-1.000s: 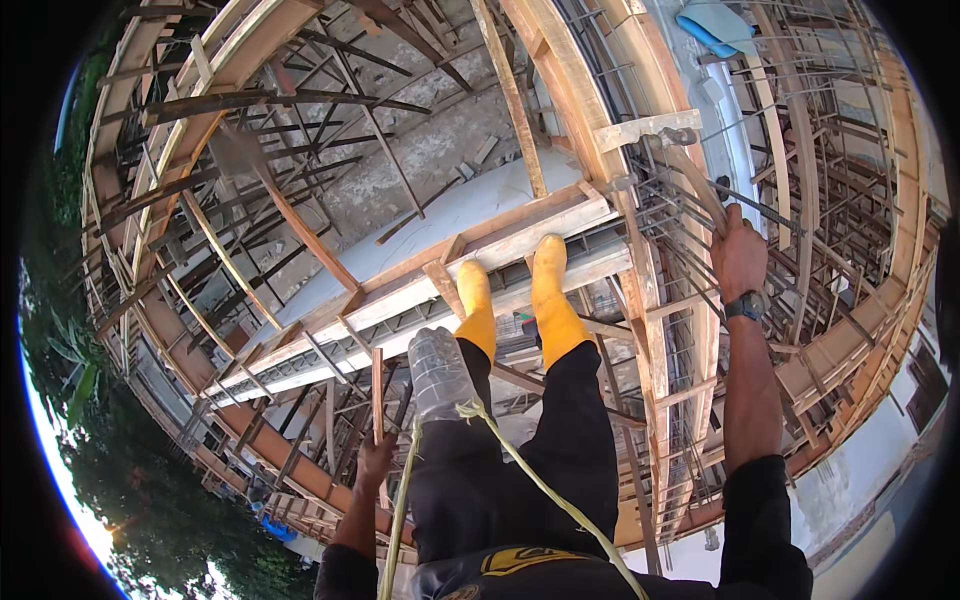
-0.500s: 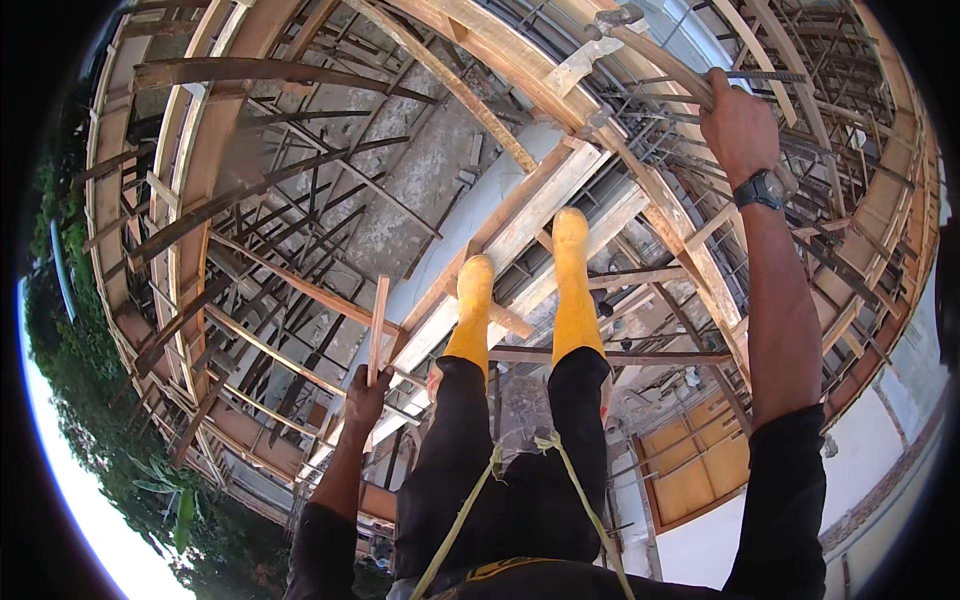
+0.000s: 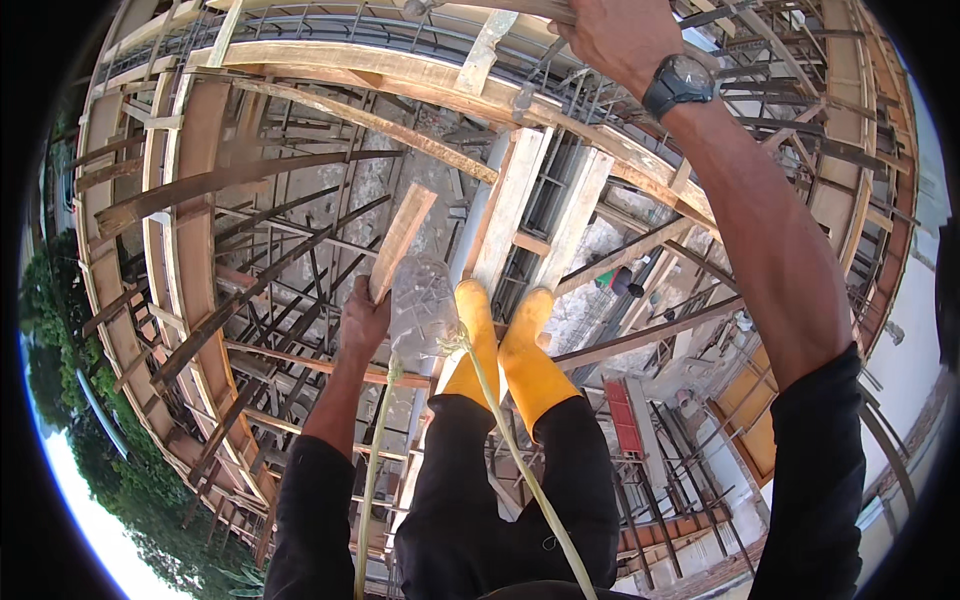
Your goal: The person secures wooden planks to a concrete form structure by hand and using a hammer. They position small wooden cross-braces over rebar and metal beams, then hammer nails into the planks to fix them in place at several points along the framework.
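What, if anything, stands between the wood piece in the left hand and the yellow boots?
A clear plastic container tied to a cord appears between the wood piece in the left hand and the yellow boots. Its depth relative to them can't be judged.

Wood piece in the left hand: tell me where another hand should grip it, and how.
Probably pinch the wood piece across its width near the upper end, coming from the picture's top: that end is flat-sided and juts free, while the left hand grips the lower end.
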### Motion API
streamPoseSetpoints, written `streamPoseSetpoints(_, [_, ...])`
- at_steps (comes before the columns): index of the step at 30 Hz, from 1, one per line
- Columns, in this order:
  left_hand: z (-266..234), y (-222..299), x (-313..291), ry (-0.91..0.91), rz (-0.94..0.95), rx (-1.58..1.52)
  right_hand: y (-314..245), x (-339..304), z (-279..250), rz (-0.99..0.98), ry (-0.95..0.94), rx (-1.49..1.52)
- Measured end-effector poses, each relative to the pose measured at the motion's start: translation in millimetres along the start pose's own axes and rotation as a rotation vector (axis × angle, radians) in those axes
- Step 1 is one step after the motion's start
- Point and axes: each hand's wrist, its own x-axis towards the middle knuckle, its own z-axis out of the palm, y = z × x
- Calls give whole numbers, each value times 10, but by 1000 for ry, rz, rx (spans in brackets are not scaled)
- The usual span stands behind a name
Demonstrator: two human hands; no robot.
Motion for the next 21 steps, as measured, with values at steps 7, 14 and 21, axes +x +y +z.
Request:
streamPoseSetpoints(7, [404, 506, 349, -110, 272, 365, -412, -1792, 154, 404, -293, 812])
streamPoseSetpoints(14, [1393, 707, 1023, -70, 533, 741, -1317, -4214, 775, 1160, -511, 969])
streamPoseSetpoints(21, [2580, 860, 1814, -9, 825, 679, -1902, -5105, 1810, 1475, -365, 975])
